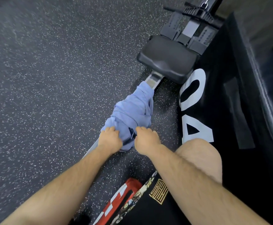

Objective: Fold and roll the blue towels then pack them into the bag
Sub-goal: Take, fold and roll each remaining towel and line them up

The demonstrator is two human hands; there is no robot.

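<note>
left hand [110, 138] + right hand [146, 140] | gripping blue towel [132, 109] | on rail [153, 80]

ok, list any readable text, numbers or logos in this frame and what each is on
"0" and "4": large white characters, seen sideways, on the black box beside the rowing machine rail; the print may run past what shows.
Gold square emblem on the black shorts: stylised, not readable.
White marks on the red item at the lower edge: partly hidden, not readable.
Blue towel, seat: no text visible.
</note>
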